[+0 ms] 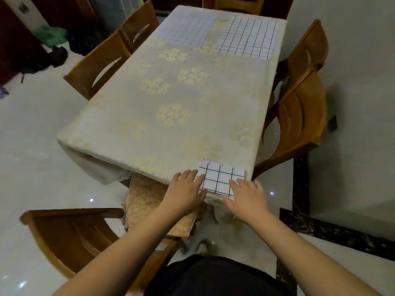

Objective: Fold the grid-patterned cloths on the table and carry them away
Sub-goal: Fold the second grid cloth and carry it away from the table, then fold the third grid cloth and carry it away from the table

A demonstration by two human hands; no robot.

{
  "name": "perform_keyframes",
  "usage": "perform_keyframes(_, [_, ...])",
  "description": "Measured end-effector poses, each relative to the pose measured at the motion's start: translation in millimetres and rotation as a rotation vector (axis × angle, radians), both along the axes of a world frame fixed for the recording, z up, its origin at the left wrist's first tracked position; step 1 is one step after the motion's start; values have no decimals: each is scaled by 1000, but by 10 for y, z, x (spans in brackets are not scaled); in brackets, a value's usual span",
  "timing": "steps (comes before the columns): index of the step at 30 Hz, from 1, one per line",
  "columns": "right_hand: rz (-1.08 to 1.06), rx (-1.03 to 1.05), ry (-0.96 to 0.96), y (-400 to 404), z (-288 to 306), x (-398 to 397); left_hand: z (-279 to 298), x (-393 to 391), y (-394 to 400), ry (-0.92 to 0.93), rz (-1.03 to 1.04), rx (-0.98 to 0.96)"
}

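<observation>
Cloths are your job here, and you have three of them in sight. One folded cloth (221,178) sits at the near edge of the tabletop (171,107), toward its right corner, as a small squared-off packet with a bold black grid. Judging by its size, that one looks folded or very nearly so. Two more are still spread flat at the far end: a faint-grid cloth (186,32) on the left and a dark-grid cloth (248,37) just beside it on the right, their edges close together or slightly overlapping; you cannot tell which from here. So roughly a third of the folding looks done, and nothing has been carried away yet.

Your left hand (186,191) lies at the packet's left edge, its fingers (192,175) straight and spread a little, their tips touching or just overlapping the fabric. Your right hand (248,196) lies at the packet's near right corner, fingers likewise straight and relaxed, resting on the cloth's lower right part. Neither hand is curled round anything; both are flat, palms down, flanking the packet and pressing or smoothing it, not gripping.

The packet's near edge hangs right at the lip of the tabletop, between your two hands. To lift it you would probably need to slip fingers under that edge, then go to the far pair.
</observation>
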State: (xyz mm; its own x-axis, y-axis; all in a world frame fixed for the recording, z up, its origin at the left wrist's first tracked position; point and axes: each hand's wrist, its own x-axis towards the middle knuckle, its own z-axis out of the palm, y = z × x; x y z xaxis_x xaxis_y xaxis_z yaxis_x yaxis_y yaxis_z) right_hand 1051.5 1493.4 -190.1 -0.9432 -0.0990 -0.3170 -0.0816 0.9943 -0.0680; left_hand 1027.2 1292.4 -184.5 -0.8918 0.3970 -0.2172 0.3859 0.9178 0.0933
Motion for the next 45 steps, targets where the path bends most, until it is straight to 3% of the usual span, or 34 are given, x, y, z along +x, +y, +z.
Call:
perform_keyframes(14, [123,-146,166,0,223,656,327,1064,119,-8,266,-58])
perform_keyframes(20, [274,-164,122,-419,372,807,498,1476,-128,-9,401,-63])
perform_keyframes(26, [493,-193,134,-1064,506,997,666,1948,-693,-39,605,-82])
perform_keyframes(34, [910,-53,134,-2291,697,1447,733,2819,-1673,16,893,-91])
perform_keyframes(40, [828,-166,55,-3445,732,1904,693,3411,-2702,48,1025,-15])
perform_keyframes(45, [881,-136,46,-4246,768,2261,640,3862,-3420,22,1061,-45])
